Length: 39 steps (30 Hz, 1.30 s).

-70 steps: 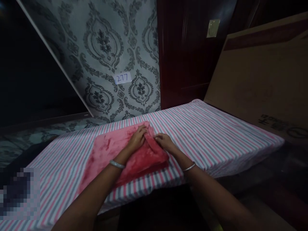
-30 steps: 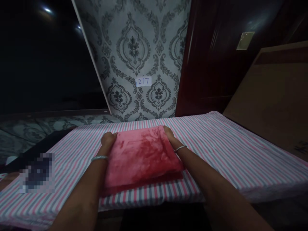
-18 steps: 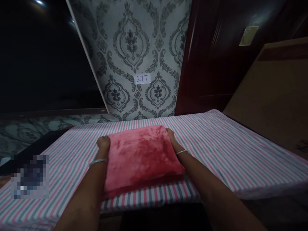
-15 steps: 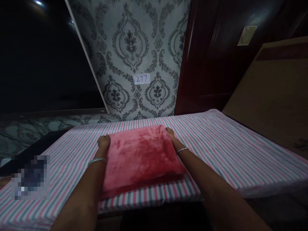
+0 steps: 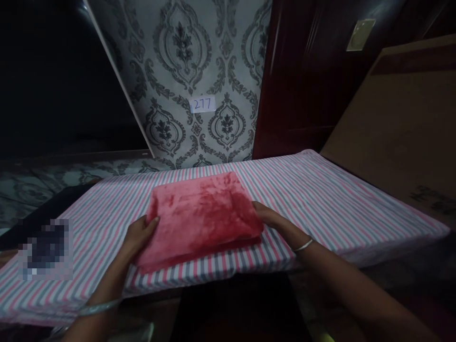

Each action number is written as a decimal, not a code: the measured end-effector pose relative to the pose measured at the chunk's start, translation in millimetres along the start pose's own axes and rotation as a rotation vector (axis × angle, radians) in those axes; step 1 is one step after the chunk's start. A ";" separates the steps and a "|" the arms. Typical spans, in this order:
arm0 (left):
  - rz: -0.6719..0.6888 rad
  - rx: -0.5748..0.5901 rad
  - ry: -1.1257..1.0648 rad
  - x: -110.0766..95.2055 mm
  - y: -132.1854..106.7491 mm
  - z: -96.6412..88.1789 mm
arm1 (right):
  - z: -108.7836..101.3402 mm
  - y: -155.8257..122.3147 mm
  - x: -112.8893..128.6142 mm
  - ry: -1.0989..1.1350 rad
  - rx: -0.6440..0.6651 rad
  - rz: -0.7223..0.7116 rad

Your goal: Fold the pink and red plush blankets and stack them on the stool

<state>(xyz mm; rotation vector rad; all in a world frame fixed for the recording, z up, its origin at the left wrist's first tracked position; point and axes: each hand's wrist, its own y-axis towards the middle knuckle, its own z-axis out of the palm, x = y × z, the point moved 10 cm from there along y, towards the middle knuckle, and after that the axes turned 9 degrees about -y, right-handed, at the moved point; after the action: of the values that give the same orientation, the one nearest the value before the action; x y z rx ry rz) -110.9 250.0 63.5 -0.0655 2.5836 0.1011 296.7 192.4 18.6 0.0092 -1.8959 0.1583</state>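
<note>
A folded plush red blanket (image 5: 199, 213) lies on a striped tablecloth (image 5: 320, 204), near the front edge. My left hand (image 5: 140, 232) grips its left side, thumb on top and the other fingers tucked out of sight at the edge. At the opposite side, my right hand (image 5: 265, 214) is pressed to the right edge, its fingertips hidden by the plush. A bracelet shows on each wrist.
A large dark screen (image 5: 64, 85) stands at the left. Behind the table is patterned wallpaper with a paper label (image 5: 202, 103) reading 277. A big cardboard box (image 5: 402, 118) leans in at the right, beside a dark red panel (image 5: 299, 85).
Both hands have slid from the blanket's far corners toward me along its sides. Its top surface looks more rumpled at the right edge. The view has shifted slightly.
</note>
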 end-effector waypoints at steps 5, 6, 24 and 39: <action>-0.020 -0.143 -0.057 9.0 -8.5 -5.4 | 4.3 -12.8 -13.4 0.218 -0.046 0.052; -0.038 -0.141 -0.096 12.3 -8.4 -5.3 | 4.0 -14.1 -18.1 0.249 -0.068 0.075; -0.018 -0.005 -0.628 53.5 -94.0 -2.1 | 7.1 -46.8 -19.1 0.365 0.019 0.020; 0.046 -0.043 -0.559 69.5 -96.8 -2.1 | -2.4 -66.7 -50.7 0.340 -0.061 0.010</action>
<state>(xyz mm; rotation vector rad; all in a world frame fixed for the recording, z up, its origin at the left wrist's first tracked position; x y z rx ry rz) -164.5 151.6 22.9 0.0068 2.0253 0.1654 321.1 122.9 -21.5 -0.0651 -1.5605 0.1020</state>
